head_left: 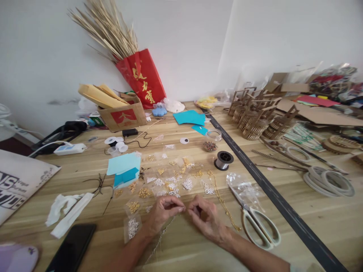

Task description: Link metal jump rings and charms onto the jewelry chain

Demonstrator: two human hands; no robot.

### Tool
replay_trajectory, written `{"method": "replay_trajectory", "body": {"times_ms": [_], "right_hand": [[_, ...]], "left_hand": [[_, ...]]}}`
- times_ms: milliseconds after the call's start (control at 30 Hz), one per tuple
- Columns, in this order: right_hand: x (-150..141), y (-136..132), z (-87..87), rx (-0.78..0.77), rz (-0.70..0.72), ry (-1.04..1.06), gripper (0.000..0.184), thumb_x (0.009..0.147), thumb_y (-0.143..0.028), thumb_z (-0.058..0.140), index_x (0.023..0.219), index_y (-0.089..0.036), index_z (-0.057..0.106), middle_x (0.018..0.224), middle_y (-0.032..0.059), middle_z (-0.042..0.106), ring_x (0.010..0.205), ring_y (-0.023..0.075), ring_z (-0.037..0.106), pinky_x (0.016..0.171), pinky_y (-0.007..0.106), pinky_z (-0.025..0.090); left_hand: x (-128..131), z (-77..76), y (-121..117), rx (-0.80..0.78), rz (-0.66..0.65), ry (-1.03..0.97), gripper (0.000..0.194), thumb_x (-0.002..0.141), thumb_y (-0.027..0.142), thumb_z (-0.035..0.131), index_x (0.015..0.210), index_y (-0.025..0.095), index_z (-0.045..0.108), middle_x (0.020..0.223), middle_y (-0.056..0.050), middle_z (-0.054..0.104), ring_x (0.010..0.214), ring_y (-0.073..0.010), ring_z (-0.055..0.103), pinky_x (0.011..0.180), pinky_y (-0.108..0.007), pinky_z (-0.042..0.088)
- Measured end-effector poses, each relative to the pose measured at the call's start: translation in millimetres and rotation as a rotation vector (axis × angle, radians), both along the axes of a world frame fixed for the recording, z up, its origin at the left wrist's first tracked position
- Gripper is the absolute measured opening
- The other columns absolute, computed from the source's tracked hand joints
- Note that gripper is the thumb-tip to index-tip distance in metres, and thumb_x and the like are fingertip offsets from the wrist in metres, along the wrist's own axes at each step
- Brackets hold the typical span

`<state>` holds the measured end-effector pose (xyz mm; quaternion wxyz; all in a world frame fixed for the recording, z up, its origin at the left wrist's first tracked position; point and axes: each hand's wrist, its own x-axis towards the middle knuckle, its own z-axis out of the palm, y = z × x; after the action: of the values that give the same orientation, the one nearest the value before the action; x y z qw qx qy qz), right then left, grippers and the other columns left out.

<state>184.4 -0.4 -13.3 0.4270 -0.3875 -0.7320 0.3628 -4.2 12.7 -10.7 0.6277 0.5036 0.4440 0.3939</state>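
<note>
My left hand (162, 216) is closed in a pinch, with a thin silver-coloured chain (159, 241) trailing from its fingers down across the wooden table. Just to its right, my right hand (207, 218) is closed too, thumb and fingertips pressed together near the left fingertips. Whatever lies between the right fingertips is too small to make out. Beyond both hands lie small clear bags of silver findings (187, 184) and gold findings (144, 193). A gold chain (222, 200) stretches along the table beside my right hand.
White-handled scissors (259, 228) and a crumpled plastic bag (246, 189) lie right. Behind them stands a wire spool (223, 161). A black phone (72, 247) and white strips (70, 215) lie left. Small woven baskets (252, 126) stand back right, and a red bag (143, 81) leans at the wall.
</note>
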Motion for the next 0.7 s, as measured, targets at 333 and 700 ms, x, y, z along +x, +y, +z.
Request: {"method": "replay_trajectory", "body": {"times_ms": [333, 700], "right_hand": [[0.6, 1.0, -6.5, 0.066, 0.016, 0.018, 0.011, 0.089, -0.018, 0.053, 0.078, -0.02, 0.054, 0.065, -0.0031, 0.051, 0.054, 0.0102, 0.046, 0.05, 0.021, 0.036], [-0.3, 0.8, -6.7, 0.046, 0.026, 0.033, 0.011, 0.089, -0.018, 0.053, 0.079, -0.019, 0.055, 0.066, -0.0027, 0.05, 0.055, 0.0101, 0.047, 0.05, 0.021, 0.036]], "left_hand": [[0.0, -1.9, -0.6, -0.001, 0.001, 0.018, 0.015, 0.068, 0.029, 0.078, 0.072, 0.015, 0.075, 0.072, -0.004, 0.07, 0.07, -0.0157, 0.06, 0.069, -0.025, 0.044], [1.7, 3.3, 0.1, -0.004, -0.003, 0.022, 0.013, 0.066, 0.027, 0.078, 0.068, 0.015, 0.074, 0.068, -0.003, 0.068, 0.066, -0.0146, 0.058, 0.066, -0.024, 0.043]]}}
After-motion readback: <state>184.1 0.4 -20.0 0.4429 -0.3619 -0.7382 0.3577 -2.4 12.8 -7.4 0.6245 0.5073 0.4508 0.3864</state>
